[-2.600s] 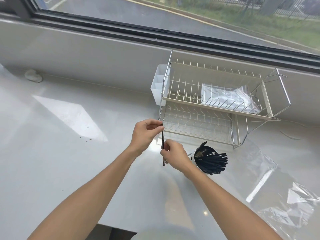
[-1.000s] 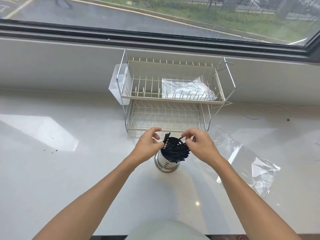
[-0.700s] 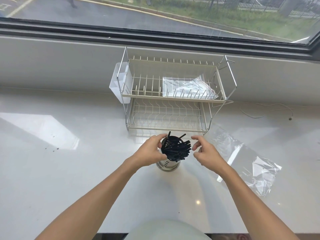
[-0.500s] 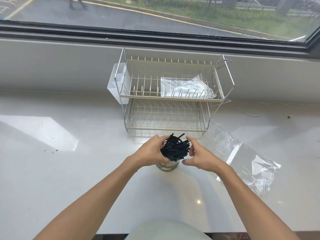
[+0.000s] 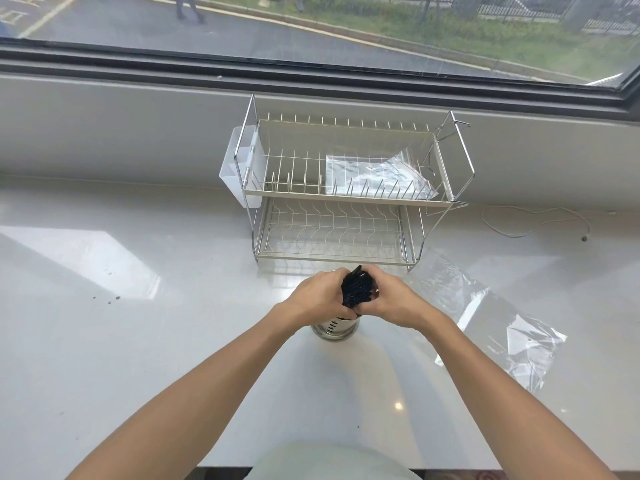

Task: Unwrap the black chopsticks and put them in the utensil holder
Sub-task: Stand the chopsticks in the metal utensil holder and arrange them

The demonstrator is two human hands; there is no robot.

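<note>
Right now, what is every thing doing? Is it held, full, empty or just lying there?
black chopsticks: bunched upright in the holder, squeezed from both sides.
utensil holder: standing on the counter, full of chopsticks.
left hand: curled round the chopstick bundle.
right hand: curled round the bundle's other side.
dish rack: standing upright, lower shelf bare.
plastic bag: lying flat on the rack's upper shelf.
clear wrapper: crumpled, lying on the counter.

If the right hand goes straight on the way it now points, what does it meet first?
The right hand points leftward and already grips the black chopsticks; beyond them, probably the left hand on the bundle's other side.
</note>
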